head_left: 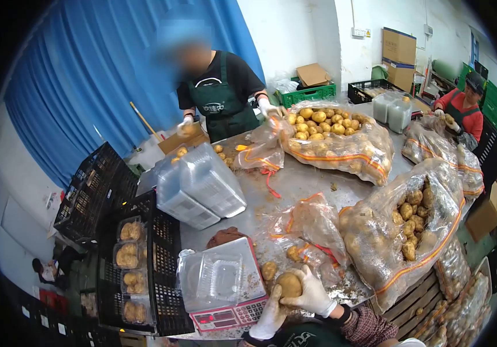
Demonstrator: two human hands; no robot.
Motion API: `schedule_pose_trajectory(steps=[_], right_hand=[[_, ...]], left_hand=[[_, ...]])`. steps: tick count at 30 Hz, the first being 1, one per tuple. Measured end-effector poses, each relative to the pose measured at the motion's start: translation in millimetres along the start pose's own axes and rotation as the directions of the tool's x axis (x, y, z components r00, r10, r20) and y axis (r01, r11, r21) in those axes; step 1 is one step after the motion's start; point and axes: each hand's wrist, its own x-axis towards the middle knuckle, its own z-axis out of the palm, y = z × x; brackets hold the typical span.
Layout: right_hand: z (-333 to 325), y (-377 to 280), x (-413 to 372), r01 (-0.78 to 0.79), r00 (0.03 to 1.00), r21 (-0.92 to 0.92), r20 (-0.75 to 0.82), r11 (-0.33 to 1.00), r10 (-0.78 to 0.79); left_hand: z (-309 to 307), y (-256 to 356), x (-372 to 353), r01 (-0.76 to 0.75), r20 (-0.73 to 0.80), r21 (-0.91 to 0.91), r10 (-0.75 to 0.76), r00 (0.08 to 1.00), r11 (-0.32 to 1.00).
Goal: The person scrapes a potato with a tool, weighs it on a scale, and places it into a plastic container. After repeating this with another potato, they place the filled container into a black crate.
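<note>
A large potato is held between my two white-gloved hands at the table's front edge. My left hand supports it from below on the left, and my right hand wraps its fingers around the right side. Just left of them is a digital scale with an open clear plastic container on its plate. A smaller potato lies beside the scale, and another potato sits partly against the loose plastic bag.
An open sack of potatoes stands right; another sack lies at the back. Stacked clear containers stand beyond the scale. A black crate at left holds packed potatoes. One co-worker stands across the table, another far right.
</note>
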Motion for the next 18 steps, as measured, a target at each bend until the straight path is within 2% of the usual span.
schedule_pose_trajectory(steps=[1,2,3,4,5,6,7,8,9,10,11,13,14,15,16,17,18], right_hand=[[3.9,1.7,0.3,0.003,1.0,0.005,0.006,1.0,-0.003],[9.3,9.1,2.6,0.026,0.998,0.114,-0.063,0.993,-0.019],[16.0,18.7,6.8,0.057,0.99,0.221,-0.137,0.974,-0.027],[26.9,35.3,13.1,-0.129,0.985,0.278,-0.074,0.952,0.155],[33.0,51.0,22.5,-0.127,0.985,0.279,-0.074,0.952,0.153],[37.7,65.9,33.2,-0.241,0.961,0.392,-0.033,0.888,0.276],[43.0,77.8,43.1,-0.351,0.92,0.493,0.023,0.797,0.391],[47.0,87.0,53.5,-0.349,0.921,0.49,0.024,0.799,0.388],[49.9,95.1,63.6,-0.267,0.943,0.494,-0.043,0.828,0.33],[54.3,102.6,72.2,-0.185,0.956,0.493,-0.111,0.85,0.272],[67.4,109.7,78.6,-0.187,0.954,0.491,-0.118,0.851,0.277],[96.9,115.0,81.6,-0.203,0.979,0.646,0.123,0.736,0.162],[101.7,109.4,82.0,-0.075,0.971,0.29,0.239,0.954,0.004],[103.9,101.3,84.0,0.103,0.917,-0.107,0.394,0.989,-0.053],[106.6,84.4,78.5,0.183,0.955,-0.03,0.243,0.983,-0.17],[106.4,71.1,77.3,0.157,0.964,0.016,0.217,0.987,-0.157],[92.2,53.7,72.5,0.17,0.969,0.017,0.177,0.985,-0.171]], left_hand=[[-1.7,-3.3,2.6,-0.031,-0.115,0.022,0.033,0.993,0.999],[-4.3,-3.7,4.6,-0.062,-0.226,0.046,0.071,0.971,0.997],[-11.6,0.5,1.5,-0.067,-0.228,0.05,0.077,0.971,0.996],[-23.7,6.3,-5.9,-0.008,0.013,-0.111,0.009,1.0,0.994],[-31.6,11.7,-11.3,0.09,0.261,-0.252,-0.022,0.965,0.964],[-24.8,19.4,-18.2,-0.054,-0.01,0.063,0.055,0.998,0.997],[-20.7,33.0,-25.6,-0.164,-0.06,0.109,0.171,0.983,0.98],[-27.1,41.6,-34.3,-0.281,-0.176,0.25,0.328,0.928,0.927],[-35.9,48.8,-42.2,-0.365,-0.262,0.398,0.485,0.834,0.842],[-48.9,54.9,-43.8,-0.345,-0.291,0.679,0.669,0.684,0.648],[-61.6,60.9,-44.0,-0.236,-0.234,0.886,0.825,0.515,0.399],[-68.3,72.9,-43.0,-0.056,-0.218,0.962,0.872,0.439,0.268],[-98.4,69.5,-36.0,-0.062,-0.133,0.983,0.896,0.424,0.175],[-127.9,67.4,-29.7,-0.014,0.06,0.998,0.913,0.404,-0.06],[-177.7,65.8,-23.4,-0.083,0.159,0.987,0.873,0.462,-0.136],[-135.9,83.6,-37.7,0.17,0.069,0.964,0.807,0.586,-0.205],[-129.2,96.1,-40.7,0.087,0.121,0.971,0.776,0.619,-0.221]])
